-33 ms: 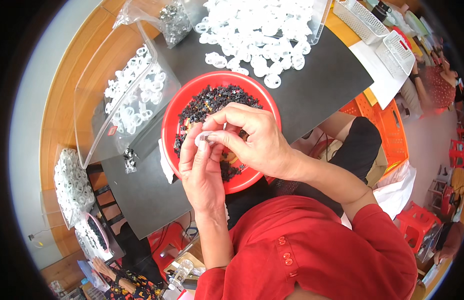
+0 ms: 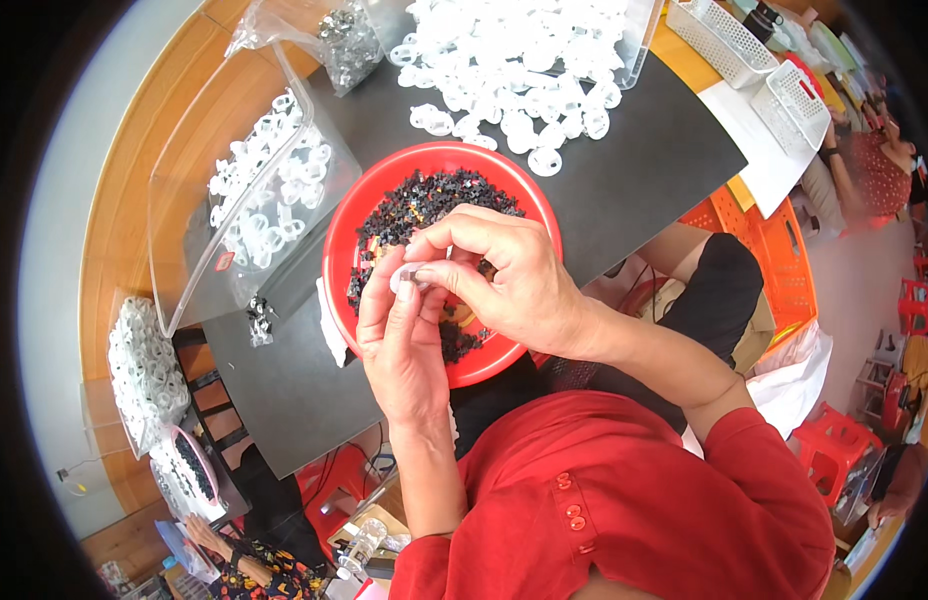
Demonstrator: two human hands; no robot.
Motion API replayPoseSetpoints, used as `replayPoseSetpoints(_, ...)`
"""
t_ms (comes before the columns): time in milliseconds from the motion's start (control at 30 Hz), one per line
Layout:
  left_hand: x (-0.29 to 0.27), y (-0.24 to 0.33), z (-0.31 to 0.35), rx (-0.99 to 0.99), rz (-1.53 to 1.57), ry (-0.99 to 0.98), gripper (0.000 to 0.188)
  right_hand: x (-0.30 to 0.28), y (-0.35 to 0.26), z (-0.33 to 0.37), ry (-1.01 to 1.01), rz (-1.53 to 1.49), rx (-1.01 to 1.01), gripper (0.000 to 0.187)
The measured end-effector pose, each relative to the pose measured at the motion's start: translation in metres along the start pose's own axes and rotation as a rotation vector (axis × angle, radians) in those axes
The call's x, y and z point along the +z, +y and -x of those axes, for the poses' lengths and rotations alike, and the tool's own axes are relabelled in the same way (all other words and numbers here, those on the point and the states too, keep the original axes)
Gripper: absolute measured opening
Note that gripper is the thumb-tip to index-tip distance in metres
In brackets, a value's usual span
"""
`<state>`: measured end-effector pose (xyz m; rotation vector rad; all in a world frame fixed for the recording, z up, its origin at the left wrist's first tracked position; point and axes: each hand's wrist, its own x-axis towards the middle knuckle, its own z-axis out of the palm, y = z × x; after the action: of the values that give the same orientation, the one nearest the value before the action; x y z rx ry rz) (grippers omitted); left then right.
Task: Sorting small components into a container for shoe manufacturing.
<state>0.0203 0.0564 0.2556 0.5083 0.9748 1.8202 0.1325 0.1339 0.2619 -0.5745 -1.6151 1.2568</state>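
Note:
A small round white plastic piece (image 2: 401,274) is pinched between the fingertips of my left hand (image 2: 399,355), over a red basin (image 2: 439,154). My right hand (image 2: 524,285) grips the same piece from the right, its thumb pressed against it. Something small and dark shows at the piece, too small to name. Beneath both hands, the basin holds many small black parts (image 2: 414,205). Part of that heap is hidden by my fingers.
A large pile of white plastic pieces (image 2: 529,75) lies at the far side of the dark table (image 2: 634,170). A clear bin (image 2: 174,230) with similar pieces stands left. A bag of metal parts (image 2: 349,50) is behind. An orange crate (image 2: 789,260) sits right; other people work nearby.

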Motion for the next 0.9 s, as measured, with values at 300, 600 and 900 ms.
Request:
replayPoseSetpoints(300, 0.0053, 0.0012, -0.0005, -0.036, -0.053, 0.039, 0.032, -0.0028, -0.0018, 0.0009, 0.003, -0.032, 0.108, 0.007)
replayPoseSetpoints(600, 0.0032, -0.0054, 0.0006, -0.023, -0.02, 0.034, 0.03, -0.0027, 0.0, 0.0022, 0.022, -0.073, 0.154, 0.008)
replayPoseSetpoints(900, -0.0014, -0.0073, 0.0028, -0.024, -0.12, 0.021, 0.04, -0.0045, -0.0008, -0.0001, -0.008, -0.045, 0.144, 0.008)
